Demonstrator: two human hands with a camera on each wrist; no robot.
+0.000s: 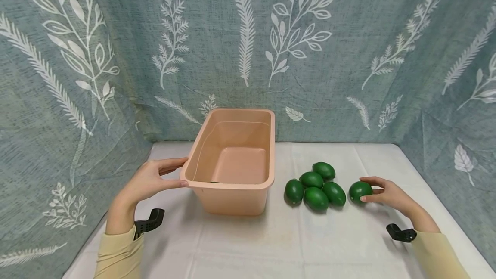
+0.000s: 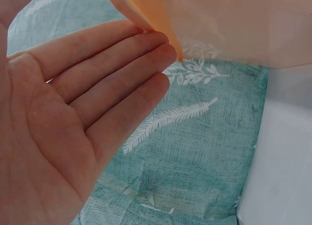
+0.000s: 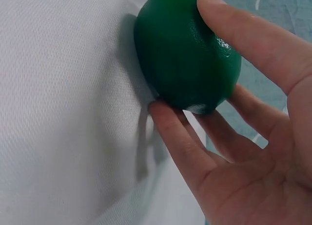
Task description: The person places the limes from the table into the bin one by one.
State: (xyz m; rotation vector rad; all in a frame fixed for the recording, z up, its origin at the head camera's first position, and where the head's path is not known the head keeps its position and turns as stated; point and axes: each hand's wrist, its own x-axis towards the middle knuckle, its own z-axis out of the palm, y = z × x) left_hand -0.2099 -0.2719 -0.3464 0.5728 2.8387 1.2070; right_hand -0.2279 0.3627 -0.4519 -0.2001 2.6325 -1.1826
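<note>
At the left rim of a peach plastic bin (image 1: pixel 236 201) is my left hand (image 1: pixel 149 180). Its thumb and fingertips touch the rim near the front corner, and the left wrist view shows the fingers (image 2: pixel 122 79) straight. Over on the right, my right hand (image 1: pixel 391 193) holds a dark green lime (image 1: pixel 359 192) between thumb and fingers. In the right wrist view that lime (image 3: pixel 185 49) is close to the white cloth, the thumb on one side and fingers on the other. Several more limes (image 1: pixel 316 198) lie grouped between the bin and this hand.
A white cloth (image 1: pixel 279 244) covers the table. Blue-green fabric (image 1: pixel 217 55) with white leaf prints hangs behind and at both sides. Slivers of green show inside the bin, mostly hidden by its near wall.
</note>
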